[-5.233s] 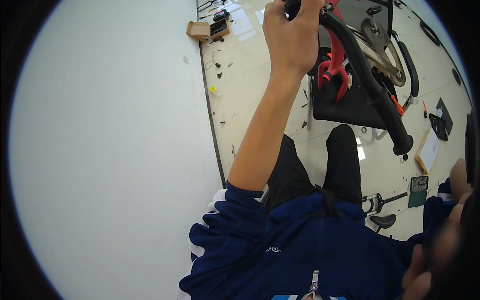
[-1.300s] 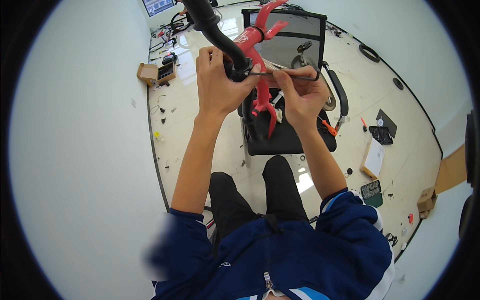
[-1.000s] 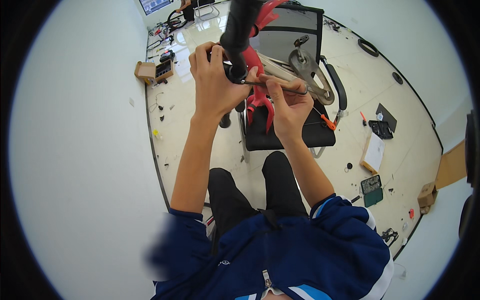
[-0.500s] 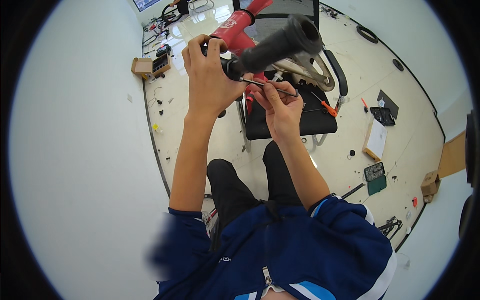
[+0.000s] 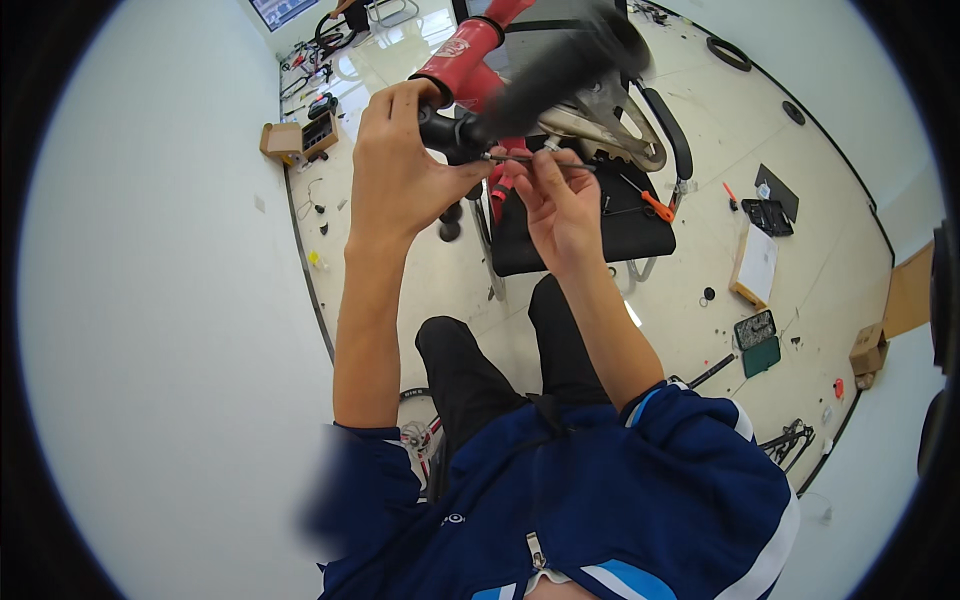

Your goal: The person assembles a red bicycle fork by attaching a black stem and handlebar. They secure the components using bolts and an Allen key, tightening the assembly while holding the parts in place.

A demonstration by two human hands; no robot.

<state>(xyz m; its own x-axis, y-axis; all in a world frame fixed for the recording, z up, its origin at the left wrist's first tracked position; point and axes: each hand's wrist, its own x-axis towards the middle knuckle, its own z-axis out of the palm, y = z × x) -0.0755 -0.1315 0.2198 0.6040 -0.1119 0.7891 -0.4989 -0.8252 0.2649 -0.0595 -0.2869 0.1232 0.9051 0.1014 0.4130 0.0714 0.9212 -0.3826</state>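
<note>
My left hand (image 5: 388, 175) wraps round a black bicycle stem (image 5: 455, 135) below the red head tube (image 5: 463, 55) of a bike frame. Its thumb reaches along the stem's underside toward the bolt area. Between the thumb and fingers of my right hand (image 5: 563, 205) is a thin dark hex key (image 5: 570, 166), held nearly level. The key's left end meets the stem's lower side; whether it sits inside a bolt is too small to tell. From the stem a black handlebar (image 5: 550, 85) juts up to the right, blurred by motion.
A black office chair (image 5: 585, 235) stands under the frame, with an orange-handled screwdriver (image 5: 655, 205) on its seat. An open cardboard box (image 5: 283, 140) is by the left wall. On the right floor lie a tool case (image 5: 768, 217), a white-topped box (image 5: 755, 262) and a green case (image 5: 760, 354).
My left hand has shifted a little left, and the handlebar has swung slightly. The hex key's outer end has risen, with my right fingers rolled round it and looser.
</note>
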